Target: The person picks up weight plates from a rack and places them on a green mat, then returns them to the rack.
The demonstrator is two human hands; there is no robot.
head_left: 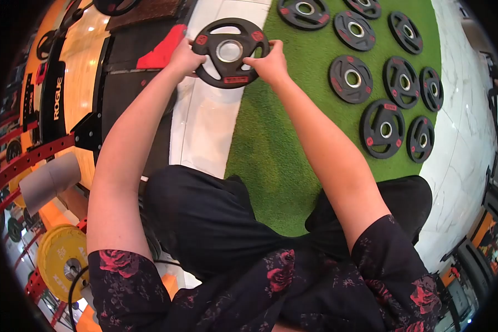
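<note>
Both my hands grip one black weight plate with red markings and a metal centre ring, held out in front of me. My left hand is closed on its left rim, the thumb at the left cutout. On the opposite side my right hand is closed round the rim, thumb through the right cutout. White floor shows through the plate's openings. Just behind my left hand is a red cloth. Most of my fingers are hidden behind the plate.
Several similar weight plates lie flat on green turf to the right. A rack with a red beam stands at left, near a paper roll and a yellow plate. Marble floor borders the turf.
</note>
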